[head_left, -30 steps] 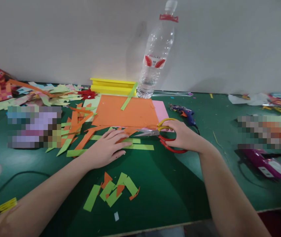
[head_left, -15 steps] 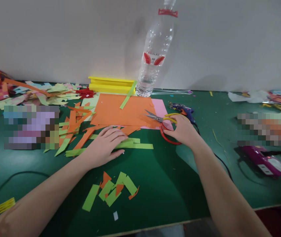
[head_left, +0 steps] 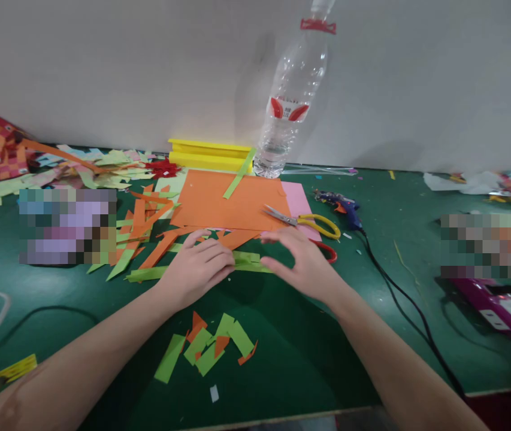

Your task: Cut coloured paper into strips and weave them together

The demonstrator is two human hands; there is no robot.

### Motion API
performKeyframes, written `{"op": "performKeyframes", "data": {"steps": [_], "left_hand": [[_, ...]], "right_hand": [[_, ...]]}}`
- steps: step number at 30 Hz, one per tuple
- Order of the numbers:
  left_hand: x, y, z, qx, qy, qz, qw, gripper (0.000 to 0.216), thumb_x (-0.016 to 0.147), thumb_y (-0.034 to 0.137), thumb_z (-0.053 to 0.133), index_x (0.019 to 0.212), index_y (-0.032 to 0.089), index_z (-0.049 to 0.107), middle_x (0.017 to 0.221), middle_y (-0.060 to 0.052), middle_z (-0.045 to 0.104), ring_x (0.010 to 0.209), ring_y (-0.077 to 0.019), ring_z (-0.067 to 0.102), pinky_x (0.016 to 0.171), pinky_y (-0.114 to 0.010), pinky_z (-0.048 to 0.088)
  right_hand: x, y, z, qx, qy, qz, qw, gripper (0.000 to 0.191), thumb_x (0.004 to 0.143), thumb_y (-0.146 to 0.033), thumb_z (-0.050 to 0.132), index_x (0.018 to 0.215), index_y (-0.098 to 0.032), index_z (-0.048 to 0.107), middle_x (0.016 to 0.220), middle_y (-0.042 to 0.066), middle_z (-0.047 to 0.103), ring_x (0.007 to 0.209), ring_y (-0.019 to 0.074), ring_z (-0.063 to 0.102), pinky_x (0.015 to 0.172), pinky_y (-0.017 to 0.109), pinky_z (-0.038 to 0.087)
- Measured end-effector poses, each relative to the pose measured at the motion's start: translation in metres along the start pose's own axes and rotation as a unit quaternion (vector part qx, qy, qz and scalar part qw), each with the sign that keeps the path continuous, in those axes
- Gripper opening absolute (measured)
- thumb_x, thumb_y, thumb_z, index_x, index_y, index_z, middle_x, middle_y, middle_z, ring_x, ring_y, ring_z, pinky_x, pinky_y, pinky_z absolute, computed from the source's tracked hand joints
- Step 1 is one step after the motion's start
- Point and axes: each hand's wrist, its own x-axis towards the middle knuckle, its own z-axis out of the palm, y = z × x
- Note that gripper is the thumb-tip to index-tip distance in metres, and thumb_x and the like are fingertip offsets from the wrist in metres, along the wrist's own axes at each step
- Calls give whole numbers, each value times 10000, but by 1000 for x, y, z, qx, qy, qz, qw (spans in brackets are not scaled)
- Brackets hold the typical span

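Note:
My left hand (head_left: 203, 263) is closed, its fingertips and thumb together at the light green paper strips (head_left: 250, 261) just in front of the orange paper sheet (head_left: 232, 206). My right hand (head_left: 298, 260) holds nothing. Its thumb and fingers are apart around the right end of those strips. Behind my right hand lie the scissors (head_left: 322, 226), blades on the orange sheet, one yellow and one red handle. Part of the red handle is hidden by my hand. Small green and orange paper scraps (head_left: 210, 344) lie nearer to me.
A tall plastic bottle (head_left: 289, 90) stands against the wall beside a folded yellow piece (head_left: 212, 155). A blue glue gun (head_left: 338, 203) with a black cord lies to the right, near a purple power strip (head_left: 493, 305). Paper strips (head_left: 141, 224) are heaped on the left.
My right hand has let go of the scissors and moved left to the green strips. The scissors now lie on the table. My left hand's fingers and thumb have drawn together.

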Motion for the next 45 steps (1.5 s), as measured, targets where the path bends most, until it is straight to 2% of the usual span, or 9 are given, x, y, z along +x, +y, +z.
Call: {"op": "performKeyframes", "data": {"steps": [4,8,12,14,18,21,27,35,45], "left_hand": [[1,2,-1,-4,39,-10,999,148,980,219,500,885,209,613,861,17,728,783,-139,663,959,-376,365],[-1,0,2,-4,69,-39,997,141,969,262,532,852,218,598,795,33,722,701,-132,656,942,-376,393],[-4,-4,4,-12,115,-114,987,153,978,348,516,1015,213,575,734,25,704,667,-153,642,859,-356,423],[-6,-7,2,-14,108,-144,984,197,991,367,479,1003,206,593,740,15,705,674,-163,633,822,-350,419],[-7,-9,-2,-8,86,-168,982,390,1019,371,371,772,193,616,774,-15,709,688,-173,619,807,-363,398],[-7,-10,-3,2,86,-183,979,388,1018,370,366,789,195,625,769,-16,707,682,-173,616,817,-366,393],[-6,-13,0,9,86,-173,981,311,1010,366,412,823,205,600,785,-3,706,678,-166,614,842,-381,387],[-2,-9,2,6,79,-110,991,266,1005,269,439,784,197,569,720,17,684,640,-145,587,753,-339,399],[-6,-14,3,-3,63,-127,990,283,1010,321,418,792,200,552,732,15,683,629,-147,567,753,-338,407]], "right_hand": [[-5,-15,20,33,-38,-24,998,245,859,-382,640,1039,-216,623,993,66,699,979,241,626,896,424,475],[-3,-22,34,100,-5,21,995,149,920,-300,535,891,-212,651,836,35,697,760,172,630,718,319,497],[5,-33,42,145,19,66,987,159,901,-298,547,827,-211,657,759,12,685,663,141,606,625,269,471],[10,-37,46,157,25,74,984,153,885,-303,562,806,-207,653,737,8,682,641,135,596,614,264,467],[22,-41,55,179,33,96,979,150,871,-311,568,790,-210,643,715,1,674,632,134,590,609,264,471],[30,-41,62,214,53,119,968,151,862,-324,569,803,-213,650,722,-1,678,606,129,593,593,265,481],[31,-34,67,286,46,132,948,169,860,-369,586,832,-222,666,713,-9,674,525,114,594,539,260,487],[24,-27,57,285,13,150,947,144,851,-323,606,772,-215,661,655,-18,652,507,108,578,551,261,475],[26,-22,57,315,-19,165,934,171,863,-338,593,762,-202,618,599,-34,606,517,102,585,563,243,465]]}}
